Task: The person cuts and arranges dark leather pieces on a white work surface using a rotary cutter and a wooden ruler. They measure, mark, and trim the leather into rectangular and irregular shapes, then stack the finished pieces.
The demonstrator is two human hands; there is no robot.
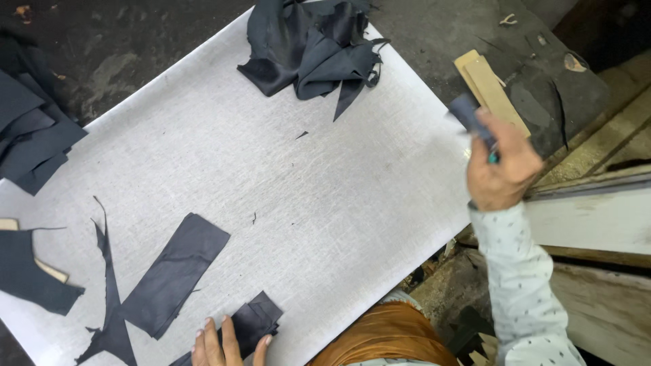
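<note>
Dark folded fabric strips [252,324] lie pinned under the flat, spread left hand [224,346]. Right hand [498,169], fingers closed, grips 1 small dark scrap [468,112] and a teal-handled tool off the board; the loosely held scrap could drop.

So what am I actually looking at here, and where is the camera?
No machine here: a person works with bare hands, and the one camera sits on their head, looking down. The big pale grey sheet is the work surface. On it lie a long dark rectangular fabric strip, a heap of dark fabric scraps at the far edge, and more dark pieces on the left. The left hand presses on a small stack of dark cut pieces. The right hand, in a pale dotted sleeve, is raised off the sheet, holding a small dark fabric piece. Tan cardboard strips lie beyond.
</note>
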